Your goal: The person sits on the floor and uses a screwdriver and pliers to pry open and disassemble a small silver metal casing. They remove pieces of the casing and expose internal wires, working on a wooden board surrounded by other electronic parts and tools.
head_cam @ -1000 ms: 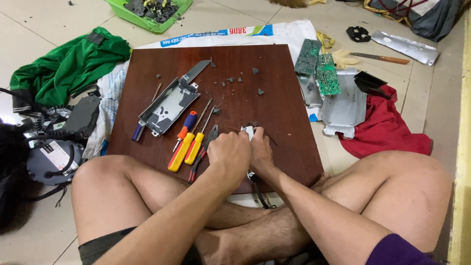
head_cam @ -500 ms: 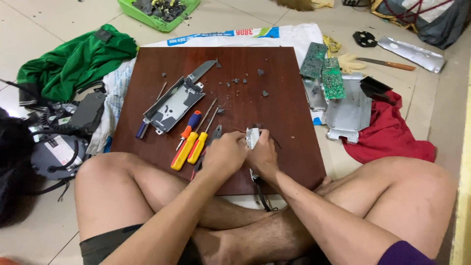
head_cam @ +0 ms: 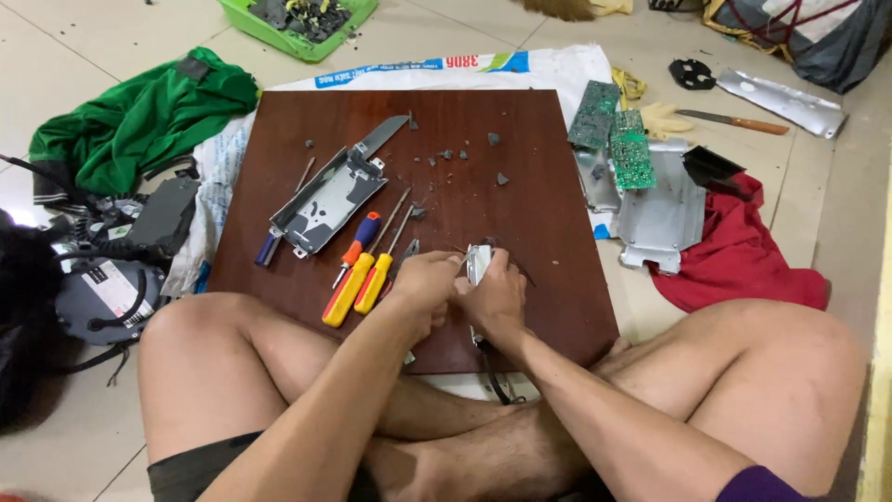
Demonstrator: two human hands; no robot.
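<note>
Head view: your left hand [head_cam: 426,284] and right hand [head_cam: 497,299] meet at near edge of brown board [head_cam: 520,177]. Both grips pressed together, pinching small white part [head_cam: 478,263] between fingertips. Yellow screwdrivers [head_cam: 358,284] just left of your left hand. Metal bracket [head_cam: 325,200] farther left on board. Green circuit boards [head_cam: 613,135] off board's right edge.

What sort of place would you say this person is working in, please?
Probably a home floor used for taking electronics apart: a wooden board on floor tiles, screwdrivers, green circuit boards, and both hands gripping a small part.
</note>
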